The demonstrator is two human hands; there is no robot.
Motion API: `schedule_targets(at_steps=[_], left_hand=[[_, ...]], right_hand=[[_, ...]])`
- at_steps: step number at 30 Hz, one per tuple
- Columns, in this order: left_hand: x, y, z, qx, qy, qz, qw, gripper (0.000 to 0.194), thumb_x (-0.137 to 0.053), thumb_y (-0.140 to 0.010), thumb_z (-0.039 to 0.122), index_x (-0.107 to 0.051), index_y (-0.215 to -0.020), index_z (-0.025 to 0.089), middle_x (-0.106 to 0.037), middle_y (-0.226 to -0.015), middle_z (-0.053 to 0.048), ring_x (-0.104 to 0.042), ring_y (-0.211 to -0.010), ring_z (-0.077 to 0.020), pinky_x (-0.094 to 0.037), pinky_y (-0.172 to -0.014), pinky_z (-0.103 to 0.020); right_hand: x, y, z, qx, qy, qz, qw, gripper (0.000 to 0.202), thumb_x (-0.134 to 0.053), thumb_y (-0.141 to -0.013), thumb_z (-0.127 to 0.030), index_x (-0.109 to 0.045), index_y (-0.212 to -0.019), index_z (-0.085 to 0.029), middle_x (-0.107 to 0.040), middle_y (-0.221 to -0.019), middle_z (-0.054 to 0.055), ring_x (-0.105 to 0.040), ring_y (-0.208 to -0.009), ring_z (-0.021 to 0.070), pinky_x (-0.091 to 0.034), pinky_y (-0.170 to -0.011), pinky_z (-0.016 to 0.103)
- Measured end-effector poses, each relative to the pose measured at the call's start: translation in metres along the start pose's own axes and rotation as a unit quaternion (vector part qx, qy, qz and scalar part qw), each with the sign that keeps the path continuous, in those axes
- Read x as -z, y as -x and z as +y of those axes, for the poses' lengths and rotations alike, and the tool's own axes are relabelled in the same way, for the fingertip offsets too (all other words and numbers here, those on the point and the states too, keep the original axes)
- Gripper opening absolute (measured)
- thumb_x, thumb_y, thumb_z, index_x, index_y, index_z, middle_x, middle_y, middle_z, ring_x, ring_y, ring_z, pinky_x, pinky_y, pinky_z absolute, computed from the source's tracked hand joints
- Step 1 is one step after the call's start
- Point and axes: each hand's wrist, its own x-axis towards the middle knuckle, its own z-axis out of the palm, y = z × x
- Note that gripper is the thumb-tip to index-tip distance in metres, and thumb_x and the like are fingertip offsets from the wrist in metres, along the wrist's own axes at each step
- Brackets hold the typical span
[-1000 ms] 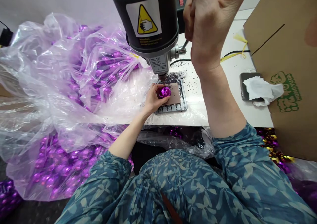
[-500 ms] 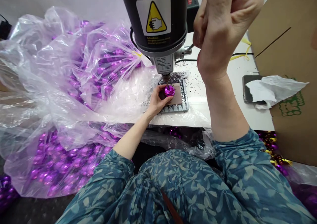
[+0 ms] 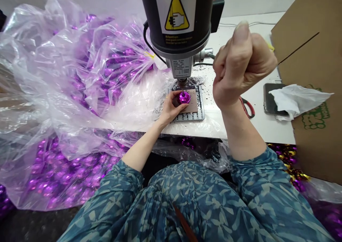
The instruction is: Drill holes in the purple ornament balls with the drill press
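A shiny faceted purple gem-like piece [image 3: 184,97] lies on a brown square board [image 3: 192,108], under the bit of a small drill press [image 3: 178,53]. My left hand [image 3: 171,106] holds the piece from its left side, with thumb and fingers around its edge. The drill bit comes down onto the middle of the piece. My right hand [image 3: 244,62] is closed in a fist around the feed lever [image 3: 211,55] at the right of the drill head; its grip end is hidden in the hand. Below the board is the slotted metal base [image 3: 201,115], scattered with dark shavings.
Clear plastic bags [image 3: 107,74] full of purple pieces fill the left side. Red-handled scissors [image 3: 248,108] lie beside my right forearm. Farther right are a phone [image 3: 271,99] under a crumpled tissue [image 3: 296,99] and a cardboard box [image 3: 312,56].
My right hand has come down with the lever, and the drill bit has lowered onto the purple piece. The scissors have come into sight. My left hand keeps its hold.
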Motion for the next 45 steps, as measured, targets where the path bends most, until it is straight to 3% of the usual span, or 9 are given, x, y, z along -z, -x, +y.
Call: schedule_targets(at_steps=[6, 14, 23, 30, 36, 38, 41, 43, 45], left_hand=[[-0.001, 0.000, 0.000, -0.002, 0.006, 0.005, 1.000, 0.061, -0.095, -0.085, 0.046, -0.064, -0.135, 0.026, -0.076, -0.129, -0.010, -0.073, -0.123, -0.0291, -0.059, -0.110, -0.050], [-0.001, 0.000, 0.000, -0.005, 0.013, 0.008, 1.000, 0.061, -0.095, -0.085, 0.051, -0.066, -0.133, 0.027, -0.076, -0.127, -0.010, -0.073, -0.122, -0.0305, -0.060, -0.110, -0.054], [-0.003, 0.001, 0.002, 0.002, 0.032, 0.014, 0.999, 0.060, -0.094, -0.084, 0.054, -0.068, -0.131, 0.027, -0.076, -0.126, -0.009, -0.072, -0.121, -0.0304, -0.058, -0.111, -0.055], [-0.004, -0.003, 0.005, 0.011, 0.028, 0.010, 0.999, 0.060, -0.094, -0.084, 0.049, -0.066, -0.131, 0.025, -0.077, -0.126, -0.010, -0.073, -0.120, -0.0285, -0.059, -0.110, -0.051], [-0.003, 0.037, 0.030, -0.049, -0.028, 0.058, 0.997, 0.052, -0.090, -0.089, 0.047, -0.067, -0.131, 0.026, -0.075, -0.126, -0.010, -0.074, -0.120, -0.0286, -0.063, -0.106, -0.053], [-0.003, 0.070, 0.040, -0.125, -0.048, 0.004, 0.991, 0.046, -0.085, -0.093, 0.047, -0.069, -0.133, 0.031, -0.074, -0.133, -0.010, -0.073, -0.124, -0.0298, -0.065, -0.104, -0.055], [-0.006, 0.122, 0.048, -0.231, -0.093, -0.191, 0.949, 0.035, -0.073, -0.101, 0.036, -0.073, -0.136, 0.040, -0.075, -0.140, -0.009, -0.076, -0.119, -0.0279, -0.068, -0.100, -0.049], [-0.009, 0.146, 0.049, -0.255, -0.162, -0.309, 0.902, 0.045, -0.066, -0.102, 0.022, -0.072, -0.142, 0.042, -0.073, -0.149, -0.010, -0.076, -0.124, -0.0295, -0.064, -0.107, -0.050], [-0.011, 0.158, 0.049, -0.254, -0.210, -0.353, 0.876, 0.048, -0.067, -0.102, 0.020, -0.070, -0.147, 0.039, -0.069, -0.156, -0.014, -0.074, -0.130, -0.0323, -0.061, -0.112, -0.052]], right_hand=[[0.009, 0.011, 0.009, -0.035, 0.092, -0.007, 0.995, 0.076, -0.054, -0.101, -0.069, -0.006, -0.067, -0.021, -0.008, -0.052, -0.004, -0.014, -0.043, 0.0020, -0.016, -0.047, 0.030], [0.027, 0.023, 0.024, 0.045, 0.030, -0.045, 0.998, 0.064, -0.055, -0.105, -0.040, -0.011, -0.066, -0.017, -0.013, -0.047, -0.005, -0.015, -0.040, 0.0025, -0.014, -0.046, 0.028], [0.037, 0.036, 0.028, 0.067, 0.038, -0.043, 0.996, 0.068, -0.059, -0.103, -0.044, -0.011, -0.061, -0.018, -0.013, -0.043, -0.004, -0.018, -0.038, 0.0050, -0.018, -0.043, 0.030], [-0.008, -0.019, 0.011, -0.006, 0.025, -0.010, 1.000, 0.065, -0.059, -0.105, -0.047, -0.019, -0.060, -0.020, -0.022, -0.046, -0.007, -0.018, -0.039, 0.0004, -0.017, -0.045, 0.026], [-0.042, -0.068, 0.022, -0.192, 0.033, -0.012, 0.981, 0.050, -0.032, -0.105, -0.004, -0.012, -0.064, -0.024, -0.009, -0.044, -0.009, -0.021, -0.030, 0.0015, -0.011, -0.040, 0.021], [-0.045, -0.068, 0.026, -0.189, 0.037, 0.006, 0.981, 0.051, -0.029, -0.106, -0.006, -0.011, -0.063, -0.025, -0.009, -0.043, -0.009, -0.017, -0.030, 0.0013, -0.012, -0.039, 0.021], [-0.046, -0.065, 0.028, -0.186, 0.011, 0.015, 0.982, 0.050, -0.026, -0.108, -0.009, -0.012, -0.063, -0.026, -0.008, -0.043, -0.009, -0.010, -0.033, 0.0019, -0.013, -0.040, 0.024], [-0.046, -0.064, 0.028, -0.179, -0.015, 0.015, 0.984, 0.050, -0.029, -0.107, -0.006, -0.012, -0.065, -0.027, -0.008, -0.044, -0.009, -0.010, -0.033, 0.0021, -0.012, -0.040, 0.024], [-0.043, -0.065, 0.030, -0.154, -0.029, 0.019, 0.987, 0.052, -0.042, -0.105, -0.013, -0.010, -0.066, -0.027, -0.009, -0.045, -0.009, -0.014, -0.032, 0.0015, -0.010, -0.038, 0.025]])
